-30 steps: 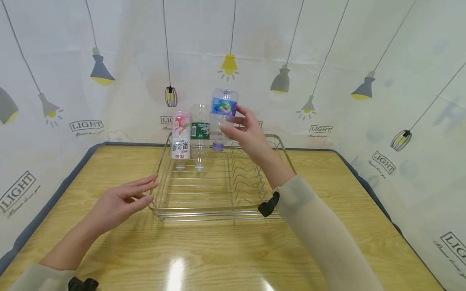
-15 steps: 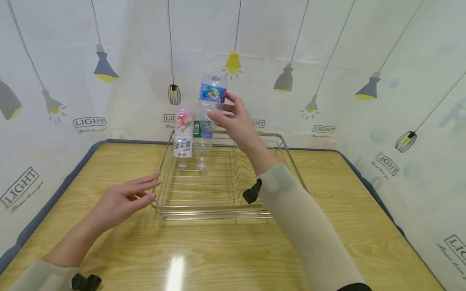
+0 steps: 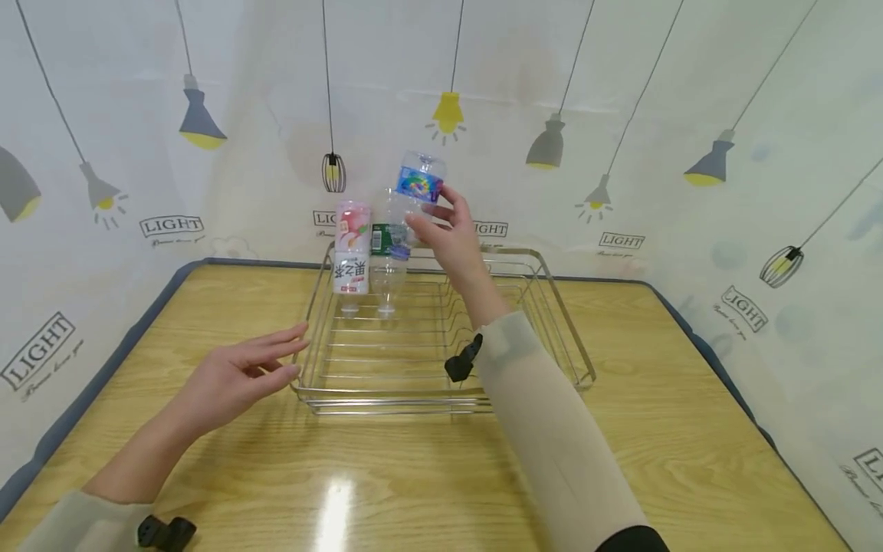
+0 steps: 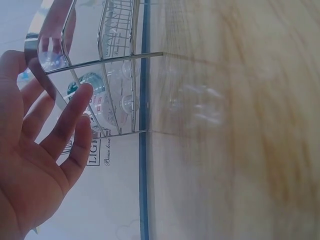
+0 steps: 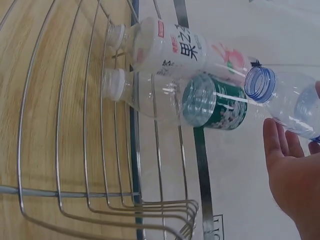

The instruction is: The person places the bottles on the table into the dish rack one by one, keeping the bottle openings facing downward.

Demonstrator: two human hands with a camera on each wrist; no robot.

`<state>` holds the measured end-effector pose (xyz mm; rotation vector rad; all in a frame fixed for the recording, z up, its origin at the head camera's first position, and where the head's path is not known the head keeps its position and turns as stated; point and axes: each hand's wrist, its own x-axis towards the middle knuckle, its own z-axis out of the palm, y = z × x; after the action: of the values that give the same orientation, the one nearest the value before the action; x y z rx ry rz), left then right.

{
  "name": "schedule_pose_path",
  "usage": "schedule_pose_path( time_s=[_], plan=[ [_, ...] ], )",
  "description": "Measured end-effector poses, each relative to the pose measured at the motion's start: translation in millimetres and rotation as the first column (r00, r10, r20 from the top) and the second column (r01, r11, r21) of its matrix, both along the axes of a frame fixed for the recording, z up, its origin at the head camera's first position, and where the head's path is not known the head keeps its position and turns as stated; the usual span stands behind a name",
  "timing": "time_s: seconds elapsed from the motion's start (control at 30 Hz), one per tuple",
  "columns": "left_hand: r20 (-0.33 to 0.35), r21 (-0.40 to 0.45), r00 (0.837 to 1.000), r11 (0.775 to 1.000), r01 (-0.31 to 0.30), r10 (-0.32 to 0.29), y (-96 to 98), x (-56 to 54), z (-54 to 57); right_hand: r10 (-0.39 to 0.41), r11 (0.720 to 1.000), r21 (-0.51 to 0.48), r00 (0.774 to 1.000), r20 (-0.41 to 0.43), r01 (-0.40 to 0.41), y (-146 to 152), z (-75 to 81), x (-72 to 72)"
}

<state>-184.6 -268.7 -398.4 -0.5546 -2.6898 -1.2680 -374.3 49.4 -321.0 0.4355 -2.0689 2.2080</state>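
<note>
My right hand (image 3: pixel 448 238) holds a clear plastic bottle (image 3: pixel 421 184) with a blue label, tilted and neck down, above the back of a wire dish rack (image 3: pixel 386 392). Its blue neck (image 5: pixel 260 84) points toward the rack, with fingers and thumb around the body. Just left, a green-labelled clear bottle (image 3: pixel 384 285) stands upside down in the rack, partly overlapped by the held one. Beside it a pink-and-white labelled bottle (image 3: pixel 352 245) also stands neck down. My left hand (image 3: pixel 231 383) has its fingers extended at the rack's left rim (image 4: pixel 31 47).
The rack has wavy wire dividers (image 3: pixel 458 307) on its right side. It stands on a wooden table (image 3: pixel 386 468) with a dark blue edge along the back. Behind rises a pale wall covering (image 3: pixel 607 61) printed with hanging lamps.
The right hand lifted the blue-labelled bottle and shifted it left, then brought it slightly down and right, more tilted. The left hand stays at the rack's left rim.
</note>
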Motion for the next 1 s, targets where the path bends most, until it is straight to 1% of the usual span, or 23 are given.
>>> schedule_pose_path(
  time_s=[0.07,0.17,0.3,0.53,0.77,0.9,1.0],
  plan=[
    [-0.001,0.000,1.000,1.000,0.000,0.000,0.1,0.1,0.9,-0.010,1.000,0.008,1.000,-0.005,0.010,4,-3.2,-1.4],
    [-0.004,0.005,1.000,1.000,0.002,-0.002,0.1,-0.1,1.0,-0.021,0.998,0.051,1.000,-0.006,0.022,9,-7.1,-4.4],
    [-0.009,0.007,1.000,1.000,0.013,-0.013,0.6,-1.5,0.8,-0.031,0.995,0.098,0.999,0.013,0.029,17,-11.3,-7.6],
    [0.010,-0.006,1.000,1.000,0.004,-0.004,1.6,-0.6,0.6,-0.025,0.994,0.110,0.998,0.064,0.018,27,-20.2,-9.5],
    [0.039,-0.011,0.999,1.000,-0.003,0.004,1.3,1.3,1.0,0.008,0.987,0.160,0.996,0.086,-0.022,32,-24.3,-9.8],
    [0.027,-0.014,1.000,1.000,-0.003,0.003,1.6,0.9,1.5,0.011,0.983,0.182,0.993,0.117,-0.032,34,-25.9,-9.8],
    [0.016,-0.013,1.000,1.000,0.000,0.000,2.0,0.6,1.7,0.010,0.979,0.200,0.992,0.124,-0.035,35,-27.4,-10.2]
  ],
)
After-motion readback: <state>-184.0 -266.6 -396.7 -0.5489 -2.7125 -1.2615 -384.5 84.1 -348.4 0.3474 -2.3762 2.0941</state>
